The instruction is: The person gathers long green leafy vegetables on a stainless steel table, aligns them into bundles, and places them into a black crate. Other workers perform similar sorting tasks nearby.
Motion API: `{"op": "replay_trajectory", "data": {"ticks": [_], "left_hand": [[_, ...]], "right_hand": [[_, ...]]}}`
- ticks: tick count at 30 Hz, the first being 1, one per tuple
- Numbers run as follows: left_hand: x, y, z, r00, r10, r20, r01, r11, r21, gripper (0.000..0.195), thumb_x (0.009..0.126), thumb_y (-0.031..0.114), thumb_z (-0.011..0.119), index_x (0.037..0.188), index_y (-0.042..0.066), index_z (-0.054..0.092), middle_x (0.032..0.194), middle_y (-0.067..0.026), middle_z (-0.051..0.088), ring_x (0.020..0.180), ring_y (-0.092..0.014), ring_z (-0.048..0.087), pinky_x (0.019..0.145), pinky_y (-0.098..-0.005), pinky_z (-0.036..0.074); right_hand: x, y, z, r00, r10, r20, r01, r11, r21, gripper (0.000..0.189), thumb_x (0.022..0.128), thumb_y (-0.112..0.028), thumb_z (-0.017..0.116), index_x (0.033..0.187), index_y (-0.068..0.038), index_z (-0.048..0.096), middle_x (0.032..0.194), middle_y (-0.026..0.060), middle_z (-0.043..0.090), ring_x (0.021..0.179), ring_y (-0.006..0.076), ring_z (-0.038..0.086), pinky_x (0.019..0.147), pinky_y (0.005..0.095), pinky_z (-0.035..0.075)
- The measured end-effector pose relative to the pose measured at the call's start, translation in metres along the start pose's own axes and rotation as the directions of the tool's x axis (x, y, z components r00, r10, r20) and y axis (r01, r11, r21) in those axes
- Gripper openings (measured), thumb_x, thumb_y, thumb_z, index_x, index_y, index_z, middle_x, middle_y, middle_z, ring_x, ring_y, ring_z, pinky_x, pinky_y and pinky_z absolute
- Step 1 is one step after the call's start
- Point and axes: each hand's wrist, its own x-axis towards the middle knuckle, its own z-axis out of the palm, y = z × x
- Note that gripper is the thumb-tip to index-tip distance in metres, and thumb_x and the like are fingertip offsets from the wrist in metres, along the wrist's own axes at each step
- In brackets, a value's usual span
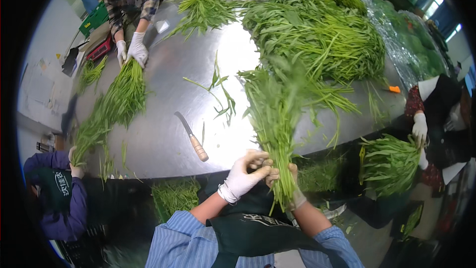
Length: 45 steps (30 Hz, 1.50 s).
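Note:
My right hand (296,191), in a pale glove, wraps around the stems of a bunch of leafy greens (277,126), perhaps water spinach. The bunch stands with its leaves pointing away from me and its cut stems hanging over the table's near edge. At the left side of those stems is my gloved left hand (243,176), thumb and fingers bent close to them; whether it pinches any is hidden. A curved knife with a wooden handle (199,149) lies on the metal table (163,134) to the left. Several loose sprigs (221,96) lie beyond it.
A large heap of greens (316,37) covers the table's far right, beside plastic-wrapped produce (409,41). Below the near edge sit crates of trimmings (176,195). Co-workers handle greens at far left, near left and right. A red scale (100,49) stands far left.

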Motion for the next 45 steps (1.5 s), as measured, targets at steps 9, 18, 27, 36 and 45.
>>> {"op": "replay_trajectory", "data": {"ticks": [9, 18, 27, 36, 45], "left_hand": [[0.008, -0.068, -0.002, 0.737, -0.252, 0.627, 0.668, 0.409, -0.622, 0.036, 0.089, 0.017, 0.064, 0.12, 0.003, 0.052, 0.109, -0.0093, 0.062, 0.095, -0.019, 0.063, 0.085, -0.0346, 0.054], [0.002, -0.074, 0.021, 0.885, -0.38, 0.268, 0.465, 0.719, -0.517, 0.035, 0.084, 0.007, 0.068, 0.117, 0.002, 0.057, 0.107, -0.0087, 0.064, 0.095, -0.018, 0.063, 0.083, -0.0309, 0.053], [-0.016, -0.055, 0.022, 0.914, -0.379, 0.147, 0.401, 0.788, -0.467, 0.036, 0.083, 0.009, 0.071, 0.115, -0.001, 0.059, 0.106, -0.0078, 0.065, 0.092, -0.013, 0.062, 0.083, -0.0288, 0.052], [0.024, 0.024, 0.005, 0.98, 0.167, 0.106, -0.172, 0.984, 0.043, 0.046, 0.081, 0.013, 0.072, 0.122, 0.001, 0.055, 0.113, -0.0112, 0.063, 0.098, -0.019, 0.061, 0.086, -0.0333, 0.05], [0.097, -0.03, -0.024, 0.852, 0.414, 0.32, -0.523, 0.696, 0.491, 0.035, 0.085, 0.02, 0.067, 0.115, 0.005, 0.058, 0.111, -0.0097, 0.062, 0.098, -0.022, 0.059, 0.086, -0.0355, 0.046]], "right_hand": [[-0.031, 0.03, -0.046, 0.993, -0.004, -0.116, -0.041, 0.922, -0.386, 0.047, 0.087, -0.03, 0.057, 0.119, 0.004, 0.053, 0.105, 0.0158, 0.064, 0.093, 0.0246, 0.064, 0.085, 0.0368, 0.053], [-0.058, 0.026, -0.035, 0.916, -0.376, -0.141, -0.097, 0.135, -0.986, 0.051, 0.087, -0.021, 0.067, 0.126, 0.006, 0.047, 0.117, 0.0119, 0.059, 0.105, 0.0179, 0.057, 0.091, 0.0301, 0.045], [-0.055, 0.018, -0.005, 0.881, -0.381, -0.282, -0.116, 0.403, -0.908, 0.035, 0.081, -0.004, 0.069, 0.113, 0.003, 0.058, 0.105, 0.0082, 0.065, 0.09, 0.014, 0.062, 0.08, 0.0288, 0.05], [-0.01, -0.011, 0.064, 0.873, -0.441, 0.207, 0.157, -0.146, -0.977, 0.036, 0.079, -0.002, 0.068, 0.113, -0.002, 0.058, 0.107, 0.0069, 0.065, 0.1, 0.0155, 0.06, 0.087, 0.031, 0.048], [0.035, -0.079, -0.02, 0.798, -0.058, 0.599, 0.08, -0.976, -0.201, 0.038, 0.079, -0.002, 0.065, 0.115, -0.002, 0.057, 0.109, 0.0129, 0.062, 0.098, 0.0229, 0.06, 0.084, 0.0342, 0.05]]}}
